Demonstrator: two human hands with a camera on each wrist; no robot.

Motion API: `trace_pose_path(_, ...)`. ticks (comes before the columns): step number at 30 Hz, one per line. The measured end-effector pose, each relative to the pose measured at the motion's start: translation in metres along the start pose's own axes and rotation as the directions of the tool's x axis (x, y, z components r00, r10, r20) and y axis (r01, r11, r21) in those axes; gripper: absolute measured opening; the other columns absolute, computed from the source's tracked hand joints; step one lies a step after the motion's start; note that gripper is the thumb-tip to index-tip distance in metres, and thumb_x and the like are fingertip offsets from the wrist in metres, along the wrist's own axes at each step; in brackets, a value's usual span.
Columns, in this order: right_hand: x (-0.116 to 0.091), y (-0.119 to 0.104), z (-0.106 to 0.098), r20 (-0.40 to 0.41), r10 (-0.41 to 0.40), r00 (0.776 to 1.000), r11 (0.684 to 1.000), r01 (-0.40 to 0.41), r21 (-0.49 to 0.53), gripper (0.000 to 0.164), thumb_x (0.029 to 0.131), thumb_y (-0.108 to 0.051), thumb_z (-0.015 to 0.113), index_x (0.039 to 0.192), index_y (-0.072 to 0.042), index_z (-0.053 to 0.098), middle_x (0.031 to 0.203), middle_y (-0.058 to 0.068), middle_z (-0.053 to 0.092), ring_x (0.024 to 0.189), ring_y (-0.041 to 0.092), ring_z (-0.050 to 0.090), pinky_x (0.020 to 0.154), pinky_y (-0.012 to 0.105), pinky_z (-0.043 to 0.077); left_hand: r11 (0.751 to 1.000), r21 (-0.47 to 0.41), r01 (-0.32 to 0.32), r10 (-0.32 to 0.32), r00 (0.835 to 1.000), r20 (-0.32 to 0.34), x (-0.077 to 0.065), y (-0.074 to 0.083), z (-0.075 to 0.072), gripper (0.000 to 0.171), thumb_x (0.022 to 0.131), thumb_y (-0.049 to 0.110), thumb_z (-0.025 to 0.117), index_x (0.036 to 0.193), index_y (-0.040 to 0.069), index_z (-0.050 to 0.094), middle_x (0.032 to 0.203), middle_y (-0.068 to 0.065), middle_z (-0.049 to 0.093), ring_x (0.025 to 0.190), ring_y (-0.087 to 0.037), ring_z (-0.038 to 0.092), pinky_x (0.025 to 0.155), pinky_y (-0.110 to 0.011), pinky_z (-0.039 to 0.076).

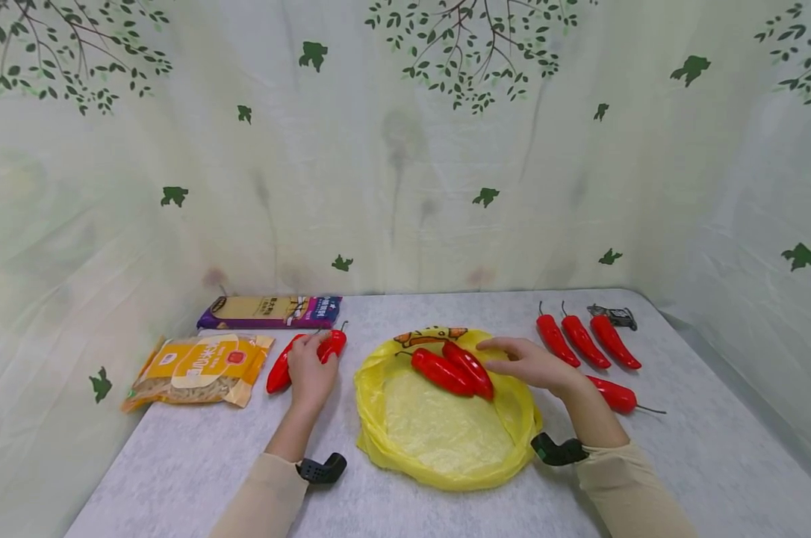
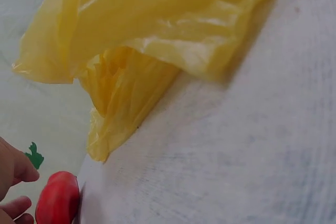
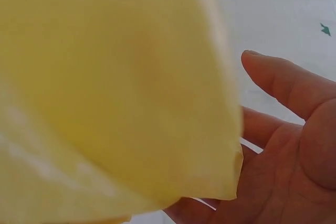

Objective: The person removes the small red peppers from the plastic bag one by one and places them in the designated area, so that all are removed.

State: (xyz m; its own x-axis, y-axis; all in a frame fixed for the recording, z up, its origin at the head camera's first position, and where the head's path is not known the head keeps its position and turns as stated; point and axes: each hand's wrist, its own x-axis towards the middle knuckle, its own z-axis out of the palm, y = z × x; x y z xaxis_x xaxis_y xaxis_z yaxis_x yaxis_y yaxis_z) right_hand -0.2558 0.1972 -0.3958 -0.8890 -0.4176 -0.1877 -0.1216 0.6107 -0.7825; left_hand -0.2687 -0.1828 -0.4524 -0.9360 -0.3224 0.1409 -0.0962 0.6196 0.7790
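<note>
My left hand [image 1: 314,372] reaches over two red chili peppers, one pepper [image 1: 280,373] to its left and another pepper [image 1: 334,344] at its fingertips. In the left wrist view, thumb and fingers stand apart beside a red pepper [image 2: 59,199]; contact is unclear. A yellow plastic bag [image 1: 372,403], mouth spread wide, stands in the middle. Inside its far part lie two red peppers, one pepper [image 1: 439,372] left of the other pepper [image 1: 474,371]. Over the bag's right rim, my right hand [image 1: 529,362] extends with thumb and fingers apart, holding nothing; the bag partly hides it in the right wrist view.
An orange bag of dry food [image 1: 204,366] and a purple-and-tan packet [image 1: 271,311] lie at the left. Three red peppers [image 1: 583,341] lie in a row at the right, near a small dark packet [image 1: 614,317]. Another pepper [image 1: 617,396] lies beside my right forearm.
</note>
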Motion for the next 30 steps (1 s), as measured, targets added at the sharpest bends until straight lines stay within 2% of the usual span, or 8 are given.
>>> trace_pose_path(6, 0.001, -0.001, 0.002, -0.009, 0.009, 1.000, 1.000, -0.009, -0.009, 0.046, 0.096, -0.034, 0.064, 0.138, -0.018, 0.058, 0.150, 0.012, 0.051, 0.139, 0.039, 0.042, 0.108, 0.064, 0.043, 0.993, -0.083, -0.082, 0.080, 0.996, -0.033, -0.005, 0.014, -0.004, 0.047, 0.095, 0.013, 0.064, 0.140, 0.018, 0.054, 0.148, -0.011, 0.047, 0.141, -0.032, 0.040, 0.112, -0.057, 0.042)
trace_pose_path(10, 0.001, -0.002, 0.001, -0.018, 0.021, 1.000, 1.000, -0.021, -0.014, 0.044, 0.096, -0.033, 0.064, 0.137, -0.019, 0.059, 0.150, 0.012, 0.051, 0.139, 0.038, 0.042, 0.109, 0.063, 0.042, 0.985, -0.121, -0.127, 0.124, 0.992, -0.032, -0.011, 0.028, -0.006, 0.047, 0.096, 0.014, 0.063, 0.141, 0.020, 0.053, 0.147, -0.007, 0.050, 0.139, -0.028, 0.044, 0.111, -0.053, 0.045)
trace_pose_path(16, 0.000, -0.007, 0.000, -0.025, 0.040, 0.999, 0.999, -0.041, -0.015, 0.044, 0.095, -0.033, 0.064, 0.137, -0.019, 0.059, 0.150, 0.011, 0.051, 0.138, 0.038, 0.042, 0.108, 0.063, 0.043, 0.958, -0.165, -0.235, 0.233, 0.972, -0.036, -0.023, 0.047, -0.009, 0.042, 0.097, 0.013, 0.061, 0.138, 0.020, 0.055, 0.144, -0.004, 0.052, 0.137, -0.024, 0.047, 0.110, -0.049, 0.047)
trace_pose_path(20, -0.001, -0.011, 0.000, -0.029, 0.048, 0.998, 0.999, -0.048, -0.010, 0.044, 0.095, -0.032, 0.064, 0.137, -0.019, 0.059, 0.150, 0.012, 0.050, 0.138, 0.038, 0.042, 0.108, 0.063, 0.043, 0.917, -0.179, -0.357, 0.350, 0.934, -0.068, -0.031, 0.059, -0.007, 0.037, 0.096, 0.012, 0.063, 0.132, 0.019, 0.060, 0.137, -0.003, 0.059, 0.128, -0.022, 0.055, 0.107, -0.048, 0.050)
trace_pose_path(23, -0.003, -0.011, 0.001, -0.037, 0.051, 0.998, 0.999, -0.051, -0.016, 0.044, 0.095, -0.032, 0.065, 0.136, -0.018, 0.059, 0.150, 0.012, 0.051, 0.137, 0.038, 0.043, 0.107, 0.063, 0.044, 0.859, -0.195, -0.473, 0.470, 0.880, -0.065, -0.038, 0.065, -0.002, 0.031, 0.096, 0.008, 0.062, 0.126, 0.015, 0.064, 0.127, -0.003, 0.066, 0.116, -0.020, 0.061, 0.102, -0.046, 0.054)
trace_pose_path(25, -0.003, -0.010, 0.002, -0.040, 0.054, 0.998, 0.998, -0.054, -0.017, 0.044, 0.094, -0.031, 0.065, 0.136, -0.018, 0.060, 0.150, 0.012, 0.051, 0.137, 0.038, 0.043, 0.107, 0.062, 0.045, 0.819, -0.219, -0.531, 0.538, 0.842, -0.030, -0.042, 0.070, 0.002, 0.028, 0.096, 0.005, 0.062, 0.123, 0.013, 0.066, 0.121, -0.003, 0.069, 0.110, -0.019, 0.065, 0.097, -0.044, 0.056)
trace_pose_path(27, -0.003, -0.010, 0.002, -0.043, 0.053, 0.998, 0.998, -0.054, -0.017, 0.044, 0.094, -0.031, 0.066, 0.136, -0.018, 0.060, 0.149, 0.012, 0.051, 0.137, 0.038, 0.044, 0.107, 0.062, 0.045, 0.794, -0.241, -0.558, 0.579, 0.815, 0.023, -0.045, 0.076, 0.006, 0.027, 0.096, 0.004, 0.061, 0.121, 0.012, 0.067, 0.119, -0.003, 0.070, 0.107, -0.018, 0.067, 0.094, -0.042, 0.058)
trace_pose_path(30, -0.003, -0.009, 0.002, -0.043, 0.046, 0.998, 0.999, -0.046, -0.008, 0.043, 0.094, -0.029, 0.066, 0.136, -0.018, 0.060, 0.149, 0.012, 0.052, 0.137, 0.038, 0.043, 0.108, 0.061, 0.045, 0.795, -0.259, -0.548, 0.589, 0.801, 0.112, -0.048, 0.084, 0.010, 0.027, 0.096, 0.004, 0.062, 0.120, 0.013, 0.067, 0.118, -0.001, 0.071, 0.106, -0.018, 0.067, 0.091, -0.039, 0.059)
